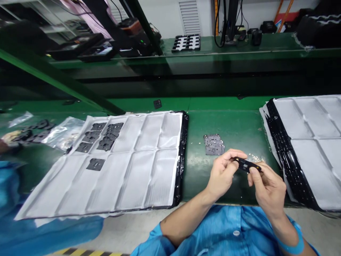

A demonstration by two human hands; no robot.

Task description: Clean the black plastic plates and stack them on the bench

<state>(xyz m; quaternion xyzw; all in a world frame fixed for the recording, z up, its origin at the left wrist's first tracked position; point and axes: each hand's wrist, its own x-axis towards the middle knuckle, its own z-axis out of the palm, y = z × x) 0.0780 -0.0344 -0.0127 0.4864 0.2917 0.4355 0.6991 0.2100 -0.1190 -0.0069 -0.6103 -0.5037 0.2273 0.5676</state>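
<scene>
Both hands hold one small black plate-like part (pixel 246 165) above the green bench, tilted so that it looks narrow. My left hand (pixel 223 173) pinches its left end between thumb and fingers. At its right end my right hand (pixel 268 185) grips with the thumb on the near face. Beyond my left hand, an overlapping row of similar black parts (pixel 214 145) lies on the bench. Tiny light-coloured pieces (pixel 255 158) are scattered just behind the held part, partly hidden by my hands.
A white-lined compartment tray (pixel 149 163) at the left carries several black parts (pixel 106 137). Stacked trays (pixel 314 149) stand at the right. A clear plastic bag (pixel 66 131) lies further left, near a co-worker's blue sleeve (pixel 9 185). A green post (pixel 61 80) slants across the upper left.
</scene>
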